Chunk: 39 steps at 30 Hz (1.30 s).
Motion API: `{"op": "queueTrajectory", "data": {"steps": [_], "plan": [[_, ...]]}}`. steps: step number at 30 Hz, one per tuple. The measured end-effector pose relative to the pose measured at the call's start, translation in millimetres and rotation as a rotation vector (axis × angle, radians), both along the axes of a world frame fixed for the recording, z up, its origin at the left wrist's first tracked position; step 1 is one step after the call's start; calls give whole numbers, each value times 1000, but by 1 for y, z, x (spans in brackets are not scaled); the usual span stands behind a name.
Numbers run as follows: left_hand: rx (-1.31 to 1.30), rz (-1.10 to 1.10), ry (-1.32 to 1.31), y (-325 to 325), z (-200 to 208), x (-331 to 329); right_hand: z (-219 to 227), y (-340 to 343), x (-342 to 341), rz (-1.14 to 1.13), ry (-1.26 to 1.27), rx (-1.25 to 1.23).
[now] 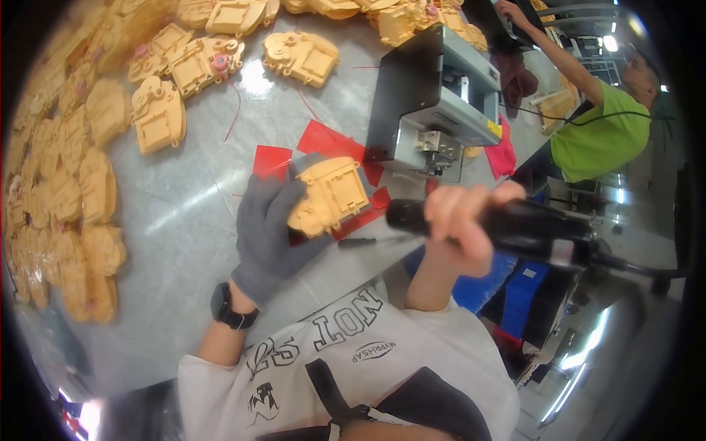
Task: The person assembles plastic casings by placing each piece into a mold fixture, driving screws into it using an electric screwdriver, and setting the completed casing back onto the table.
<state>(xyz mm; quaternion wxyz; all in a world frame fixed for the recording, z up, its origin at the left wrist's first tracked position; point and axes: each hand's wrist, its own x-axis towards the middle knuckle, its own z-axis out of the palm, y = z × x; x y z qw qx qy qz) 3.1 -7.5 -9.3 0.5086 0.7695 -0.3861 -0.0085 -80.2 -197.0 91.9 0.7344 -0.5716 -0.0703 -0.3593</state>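
My left hand (268, 228), in a grey glove with a dark watch at the wrist, grips a yellow plastic housing (331, 192) by its left side. The housing's open, ribbed side faces up, above red sheets (323, 140) on the grey table. My bare right hand (467, 224) is wrapped round a black electric screwdriver (544, 228), held level and blurred by motion. A cord leaves its right end, and its left end is close to the housing, apart from it. A slim dark-handled tool (357, 243) lies just below the housing.
A black and silver screw feeder (423, 103) stands beyond my right hand. Many yellow housings (70, 198) are piled along the left and far table (184, 242); several lie singly nearer. A person in a green shirt (607, 132) works at the far right. Blue bins (493, 283) stand below right.
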Motion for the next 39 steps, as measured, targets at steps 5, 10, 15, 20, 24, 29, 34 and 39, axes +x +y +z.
{"op": "queueTrajectory", "data": {"steps": [5,10,15,20,24,29,34,39], "plan": [[22,43,-52,-1,14,-3,32,-40,4,-512,-95,-62],[-7,50,-101,0,10,-3,24,-43,29,-602,182,-105],[22,7,-73,3,11,1,28,-3,-3,-288,95,-1],[74,-4,-46,6,10,2,26,53,0,106,-81,-99],[13,39,-38,4,2,1,16,63,12,201,-15,-203],[46,18,-29,6,6,1,8,72,21,111,72,-232],[69,16,-26,7,5,1,9,73,27,115,148,-198],[73,9,-9,9,7,3,5,70,31,261,104,-263]]}}
